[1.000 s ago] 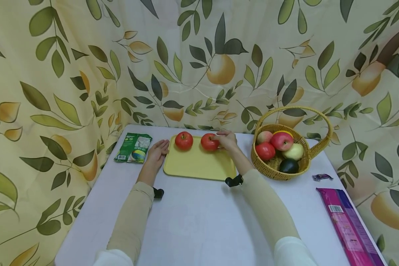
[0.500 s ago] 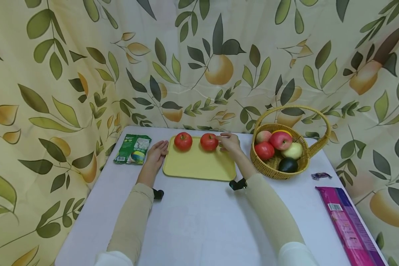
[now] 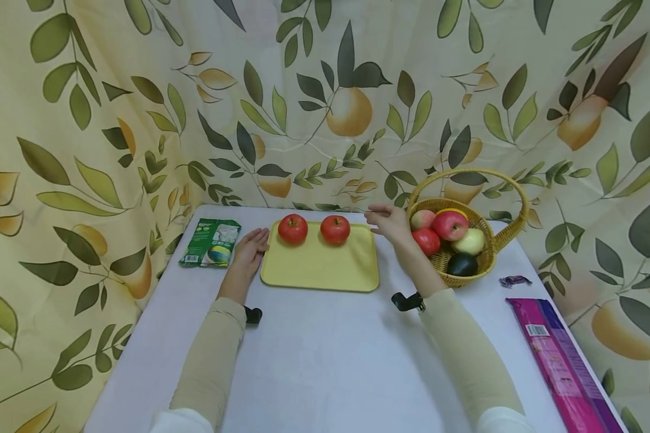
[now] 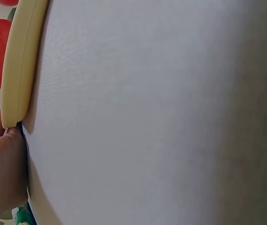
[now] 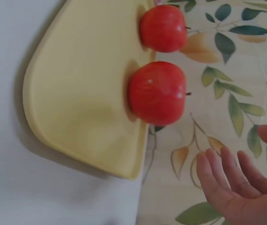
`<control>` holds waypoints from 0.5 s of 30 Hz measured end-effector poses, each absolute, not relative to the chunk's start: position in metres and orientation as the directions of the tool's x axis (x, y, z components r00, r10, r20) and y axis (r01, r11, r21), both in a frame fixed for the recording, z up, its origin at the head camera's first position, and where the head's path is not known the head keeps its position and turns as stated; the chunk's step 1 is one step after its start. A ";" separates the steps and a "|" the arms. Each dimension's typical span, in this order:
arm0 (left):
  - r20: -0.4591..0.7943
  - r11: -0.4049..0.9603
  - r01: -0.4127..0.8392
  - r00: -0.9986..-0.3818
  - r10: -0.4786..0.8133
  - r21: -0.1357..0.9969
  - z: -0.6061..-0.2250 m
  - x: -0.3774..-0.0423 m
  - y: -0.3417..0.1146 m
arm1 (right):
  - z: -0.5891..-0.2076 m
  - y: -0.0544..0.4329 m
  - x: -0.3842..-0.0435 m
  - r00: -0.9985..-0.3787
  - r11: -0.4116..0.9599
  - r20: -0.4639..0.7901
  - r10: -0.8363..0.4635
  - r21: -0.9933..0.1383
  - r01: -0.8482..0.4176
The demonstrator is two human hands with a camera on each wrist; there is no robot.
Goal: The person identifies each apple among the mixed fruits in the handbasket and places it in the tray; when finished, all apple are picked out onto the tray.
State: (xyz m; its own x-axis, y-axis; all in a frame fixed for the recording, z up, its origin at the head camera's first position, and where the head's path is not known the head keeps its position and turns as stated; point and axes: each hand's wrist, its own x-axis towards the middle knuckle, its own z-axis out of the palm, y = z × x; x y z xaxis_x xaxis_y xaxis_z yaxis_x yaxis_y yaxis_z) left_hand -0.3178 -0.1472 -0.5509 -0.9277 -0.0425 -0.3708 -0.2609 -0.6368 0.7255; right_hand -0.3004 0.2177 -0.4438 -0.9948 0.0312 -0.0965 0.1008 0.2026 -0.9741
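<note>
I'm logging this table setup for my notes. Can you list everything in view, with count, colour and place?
tray: 1, yellow, table middle
apples on tray: 2, red, along the far edge
basket: 1, tan wicker with handle, right of tray
fruit in basket: several, red, pale green, one dark
packet: 1, green, left of tray
long pack: 1, magenta, table's right edge
small wrapper: 1, purple, near basket
table: 1, white
left hand: flat, touching tray's left edge
right hand: open, raised between tray and basket
</note>
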 end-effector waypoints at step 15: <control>-0.385 -0.649 -0.270 -0.922 -0.038 0.711 -0.553 -0.319 -0.147 | -0.417 0.269 -0.281 -0.997 0.191 -0.018 0.074 -0.981 0.032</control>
